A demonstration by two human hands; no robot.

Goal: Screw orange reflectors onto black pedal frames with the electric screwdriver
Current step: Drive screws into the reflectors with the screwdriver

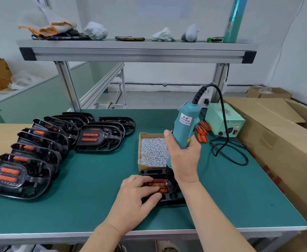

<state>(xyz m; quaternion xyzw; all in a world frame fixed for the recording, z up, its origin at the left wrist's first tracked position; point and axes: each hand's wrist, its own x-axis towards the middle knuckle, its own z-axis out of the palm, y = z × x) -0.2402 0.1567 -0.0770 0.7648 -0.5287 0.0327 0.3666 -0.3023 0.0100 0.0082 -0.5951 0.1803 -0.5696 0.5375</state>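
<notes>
While the right hand (183,159) grips the electric screwdriver (184,124) nearly upright, nose down at the black pedal frame (167,198) on the bench (94,179), the left hand (134,199) holds that frame, fingers curled over its orange reflector (160,185). A box of screws (145,167) sits just at the frame's 12 o'clock.

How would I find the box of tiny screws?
Start at the green table. Behind the left hand holding a pedal, next to the right hand gripping the teal screwdriver, sits a small cardboard box. Unlike the big brown cartons to the right, it is open and filled with shiny silver screws.
</notes>
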